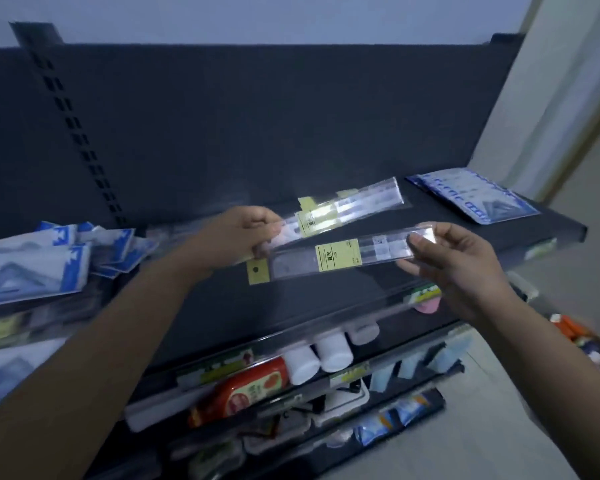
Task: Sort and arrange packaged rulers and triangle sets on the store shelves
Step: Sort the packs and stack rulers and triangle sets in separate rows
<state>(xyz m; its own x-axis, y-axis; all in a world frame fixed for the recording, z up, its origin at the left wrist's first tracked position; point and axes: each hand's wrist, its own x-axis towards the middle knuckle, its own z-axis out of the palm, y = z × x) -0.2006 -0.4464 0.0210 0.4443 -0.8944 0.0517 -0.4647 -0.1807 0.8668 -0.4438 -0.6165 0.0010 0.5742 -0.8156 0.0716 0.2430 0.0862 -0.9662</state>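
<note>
A clear packaged ruler [340, 259] with a yellow label is held level above the dark top shelf [326, 306]. My left hand [236, 233] grips its left end near the yellow hang tab. My right hand [454, 261] pinches its right end with the thumb on top. Behind it, a small stack of similar packaged rulers [354, 207] lies on the shelf, angled up to the right. Blue-and-white triangle set packs lie in a loose pile at the left [49, 261] and in a flat stack at the shelf's far right [478, 199].
A slotted upright [73, 126] and a dark back panel rise behind the shelf. Lower shelves hold white bottles [326, 355], a red pack [250, 386] and blue packets [395, 414]. Mixed items sit at the right edge [589, 341]. A pale wall stands to the right.
</note>
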